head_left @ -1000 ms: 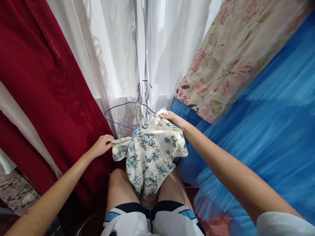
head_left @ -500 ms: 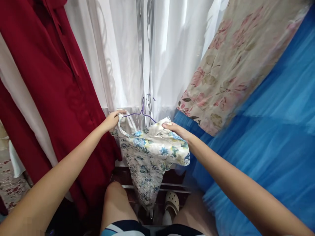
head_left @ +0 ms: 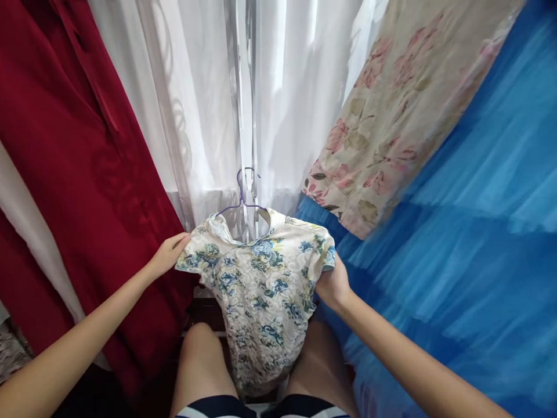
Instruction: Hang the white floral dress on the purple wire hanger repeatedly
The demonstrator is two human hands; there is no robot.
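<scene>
A small cream dress with blue flowers hangs spread out on a purple wire hanger, whose hook sits against a shiny upright pole. My left hand pinches the dress's left sleeve edge. At the other side, my right hand is closed on the right sleeve, just under the shoulder. The dress's hem falls between my knees.
A dark red garment hangs at the left and sheer white curtains behind. A beige fabric with pink flowers and a wide blue tulle skirt crowd the right side.
The dress was bunched and half off the hanger; now it sits on both hanger shoulders and hangs flat. My hands moved from its top edge out to the two sleeves.
</scene>
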